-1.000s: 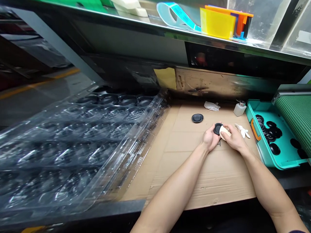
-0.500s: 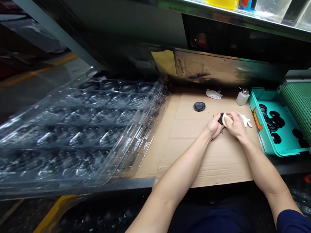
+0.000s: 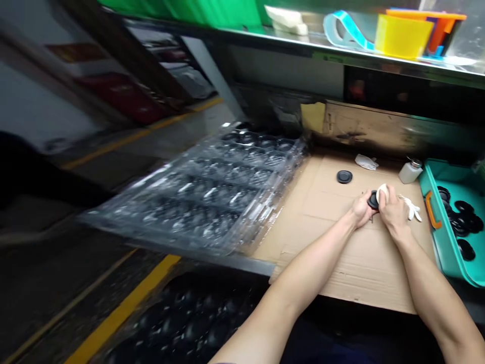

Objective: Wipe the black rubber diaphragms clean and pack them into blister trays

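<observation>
Being held by the left hand, a black disc is pressed with cloth by the right hand; more discs lie in a teal tray.

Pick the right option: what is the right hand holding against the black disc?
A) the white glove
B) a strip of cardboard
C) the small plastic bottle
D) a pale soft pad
D: the right hand presses a pale soft pad onto the black disc held by the left hand, while the white glove lies apart.
</observation>
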`<state>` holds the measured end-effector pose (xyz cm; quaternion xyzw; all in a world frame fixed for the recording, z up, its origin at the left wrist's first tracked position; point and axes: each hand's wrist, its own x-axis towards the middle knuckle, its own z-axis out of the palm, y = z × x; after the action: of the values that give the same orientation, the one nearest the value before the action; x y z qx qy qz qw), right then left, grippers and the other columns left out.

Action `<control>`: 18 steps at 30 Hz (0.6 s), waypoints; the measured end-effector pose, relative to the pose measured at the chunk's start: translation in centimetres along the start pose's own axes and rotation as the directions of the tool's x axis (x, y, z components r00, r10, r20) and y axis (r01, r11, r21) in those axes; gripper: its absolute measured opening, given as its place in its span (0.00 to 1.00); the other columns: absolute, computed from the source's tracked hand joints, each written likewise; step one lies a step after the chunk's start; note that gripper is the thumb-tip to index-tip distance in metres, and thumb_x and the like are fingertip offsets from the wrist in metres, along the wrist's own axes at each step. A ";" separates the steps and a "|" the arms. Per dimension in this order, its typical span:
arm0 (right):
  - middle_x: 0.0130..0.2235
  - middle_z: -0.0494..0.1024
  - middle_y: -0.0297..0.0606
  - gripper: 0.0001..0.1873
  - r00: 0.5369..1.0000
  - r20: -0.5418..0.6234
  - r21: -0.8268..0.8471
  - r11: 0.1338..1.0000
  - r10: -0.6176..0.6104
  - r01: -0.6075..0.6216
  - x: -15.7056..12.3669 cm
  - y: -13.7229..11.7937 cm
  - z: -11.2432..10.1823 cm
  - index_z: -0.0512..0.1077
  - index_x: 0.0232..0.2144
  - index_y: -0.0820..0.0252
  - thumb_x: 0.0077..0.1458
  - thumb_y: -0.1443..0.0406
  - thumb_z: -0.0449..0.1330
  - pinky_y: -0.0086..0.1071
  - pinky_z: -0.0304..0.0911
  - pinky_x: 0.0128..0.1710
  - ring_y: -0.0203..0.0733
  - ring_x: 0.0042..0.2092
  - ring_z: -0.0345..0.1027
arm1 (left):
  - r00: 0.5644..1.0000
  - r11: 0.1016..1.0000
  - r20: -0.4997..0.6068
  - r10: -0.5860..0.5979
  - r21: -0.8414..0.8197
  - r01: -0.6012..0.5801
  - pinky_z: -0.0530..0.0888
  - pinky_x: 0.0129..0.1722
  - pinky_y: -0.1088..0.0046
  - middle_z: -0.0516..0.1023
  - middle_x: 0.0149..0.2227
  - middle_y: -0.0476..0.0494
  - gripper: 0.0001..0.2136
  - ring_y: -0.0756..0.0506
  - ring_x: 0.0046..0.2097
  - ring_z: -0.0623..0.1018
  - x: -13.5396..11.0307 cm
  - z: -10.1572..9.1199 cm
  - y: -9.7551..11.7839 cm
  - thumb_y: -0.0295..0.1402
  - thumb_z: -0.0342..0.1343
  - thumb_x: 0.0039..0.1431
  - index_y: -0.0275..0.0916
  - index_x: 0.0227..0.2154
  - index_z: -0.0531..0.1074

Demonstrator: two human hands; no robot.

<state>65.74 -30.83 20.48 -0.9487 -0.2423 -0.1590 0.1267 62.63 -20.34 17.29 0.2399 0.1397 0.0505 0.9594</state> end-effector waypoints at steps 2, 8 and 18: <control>0.39 0.83 0.47 0.24 0.998 -0.007 -0.011 0.998 -0.068 0.068 -0.2 -0.1 0.2 0.71 0.62 0.55 0.71 0.54 0.52 0.33 0.57 0.33 0.46 0.35 0.76 | 1.000 1.000 0.011 0.007 -0.015 -0.007 0.74 0.61 0.59 0.84 0.45 0.31 0.18 0.39 0.53 0.82 0.3 -0.2 -0.1 0.39 0.46 0.74 0.32 0.45 0.79; 0.33 0.81 0.49 0.27 0.998 -0.058 -0.097 0.995 0.018 -0.024 -0.3 -0.3 0.5 0.71 0.64 0.57 0.72 0.51 0.50 0.34 0.59 0.32 0.48 0.31 0.74 | 0.995 0.995 -0.021 0.093 -0.018 -0.093 0.76 0.57 0.56 0.84 0.44 0.32 0.15 0.39 0.50 0.83 0.9 -0.6 -0.6 0.38 0.50 0.73 0.33 0.42 0.78; 0.34 0.82 0.55 0.32 0.998 0.070 -0.086 0.996 0.006 0.000 -0.5 -0.5 0.3 0.65 0.68 0.61 0.73 0.51 0.45 0.41 0.68 0.37 0.53 0.34 0.78 | 0.989 0.989 0.019 0.147 -0.030 -0.146 0.76 0.57 0.60 0.84 0.42 0.34 0.14 0.42 0.48 0.83 1.3 -1.0 -1.2 0.37 0.51 0.72 0.34 0.41 0.78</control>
<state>65.12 -30.57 20.10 -0.9586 -0.2379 -0.1357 0.0772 63.65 -20.73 15.50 0.2364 0.1109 0.1203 0.9578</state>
